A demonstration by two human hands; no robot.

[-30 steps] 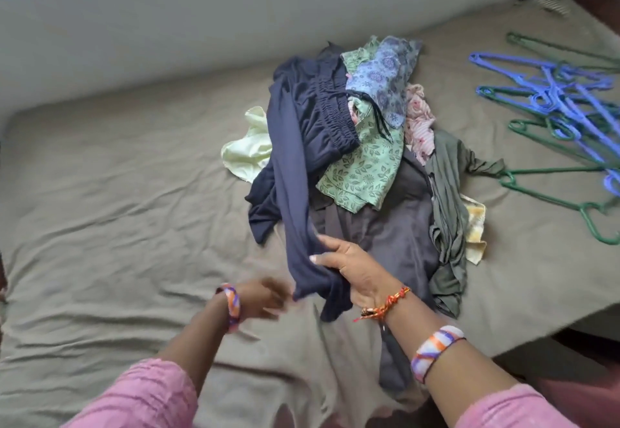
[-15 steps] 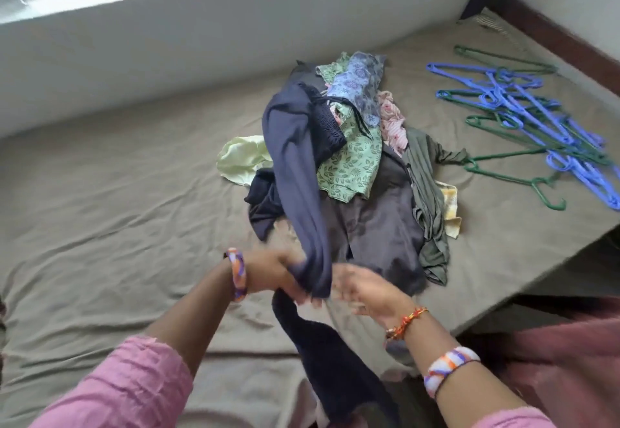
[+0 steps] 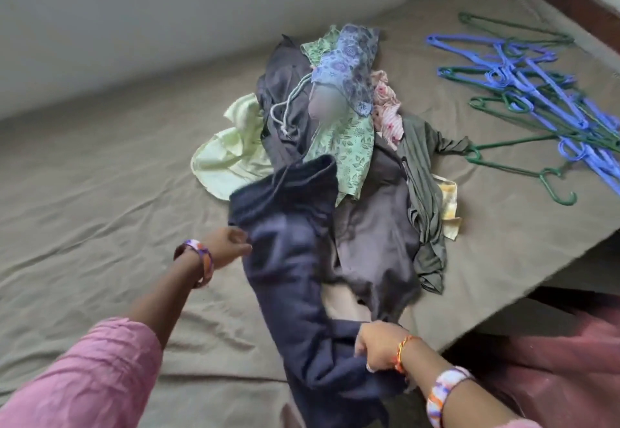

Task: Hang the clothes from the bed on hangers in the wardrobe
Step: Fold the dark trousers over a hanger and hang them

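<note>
A navy garment (image 3: 295, 259) stretches from the clothes pile toward the bed's near edge. My left hand (image 3: 223, 246) holds its left side, fingers tucked behind the cloth. My right hand (image 3: 377, 343) grips its lower end near the bed edge. Behind it lies the pile: a dark grey piece (image 3: 375, 226), a green leaf-print cloth (image 3: 345, 145), a blue floral cloth (image 3: 349, 61), a pale yellow garment (image 3: 228, 152) and an olive one (image 3: 426, 192). Several blue and green hangers (image 3: 536, 98) lie tangled at the right of the bed.
The bed (image 3: 84, 192) has a wrinkled olive-grey sheet and open room on its left half. A white wall (image 3: 167, 24) runs along the far side. The bed's right edge drops off near my right arm.
The navy garment has been pulled off the pile toward me and spread out. My right hand moved down to its lower end; my left hand shifted to its left side.
</note>
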